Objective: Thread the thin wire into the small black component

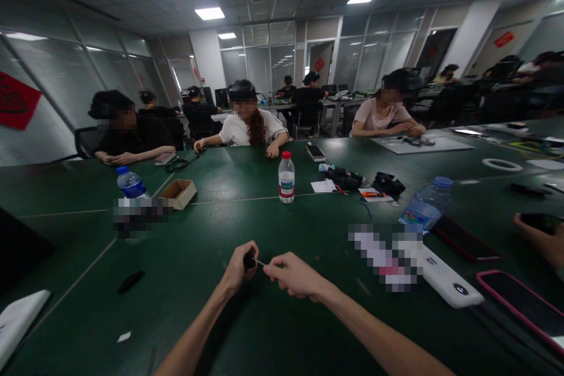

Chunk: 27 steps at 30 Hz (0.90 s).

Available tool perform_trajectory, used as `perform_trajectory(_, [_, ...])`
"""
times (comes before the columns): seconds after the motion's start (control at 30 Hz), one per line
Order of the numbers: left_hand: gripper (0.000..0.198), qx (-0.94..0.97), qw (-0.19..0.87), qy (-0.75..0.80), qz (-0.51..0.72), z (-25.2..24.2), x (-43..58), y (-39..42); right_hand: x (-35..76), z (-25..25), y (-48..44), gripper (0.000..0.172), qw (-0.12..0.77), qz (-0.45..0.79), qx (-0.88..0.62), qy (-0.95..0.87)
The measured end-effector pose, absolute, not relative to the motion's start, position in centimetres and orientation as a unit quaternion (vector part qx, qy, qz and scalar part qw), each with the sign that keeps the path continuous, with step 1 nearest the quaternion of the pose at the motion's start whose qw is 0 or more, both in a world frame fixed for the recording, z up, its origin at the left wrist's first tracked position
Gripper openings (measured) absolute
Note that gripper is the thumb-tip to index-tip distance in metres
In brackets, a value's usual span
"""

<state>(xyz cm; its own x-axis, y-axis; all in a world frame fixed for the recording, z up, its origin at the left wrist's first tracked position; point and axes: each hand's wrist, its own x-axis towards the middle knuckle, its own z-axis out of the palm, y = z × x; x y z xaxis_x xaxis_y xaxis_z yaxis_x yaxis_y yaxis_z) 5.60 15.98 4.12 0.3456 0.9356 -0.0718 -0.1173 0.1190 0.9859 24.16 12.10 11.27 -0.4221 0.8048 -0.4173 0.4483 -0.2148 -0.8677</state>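
Note:
Over the near middle of the green table, my left hand is closed around a small dark rounded object; its kind cannot be made out. My right hand pinches a thin, light metal rod between thumb and fingertips. The rod's far end meets the dark object, and whether it goes inside is not visible. Both hands are close together, a short gap apart. A flat black piece lies on the table left of my left hand.
A red-capped bottle stands ahead. An open cardboard box and a blue-capped bottle are at left. Right are a tilted large bottle, a white power bank and phones. Another person's hand is far right; people sit opposite.

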Motion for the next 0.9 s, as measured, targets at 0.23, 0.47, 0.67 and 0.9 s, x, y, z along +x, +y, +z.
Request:
perform_trajectory(0.23, [0.039,0.527,0.619,0.387,0.434,4.2,6.0,15.9,23.7,11.0,12.0,0.03,0.169,0.598,-0.515,-0.591])
perform_trajectory(0.47, [0.042,0.603,0.555,0.431,0.377,4.6,5.1,16.4,23.6,11.3,11.8,0.029,0.171,0.602,-0.516,-0.584])
perform_trajectory(0.67, [0.043,0.712,0.415,0.461,0.33,5.7,4.1,16.5,23.6,12.2,11.4,0.027,0.163,0.599,-0.523,-0.584])
perform_trajectory(0.9, [0.038,0.731,0.415,0.456,0.293,6.8,3.9,15.9,23.9,11.9,11.6,0.029,0.155,0.561,-0.533,-0.614])
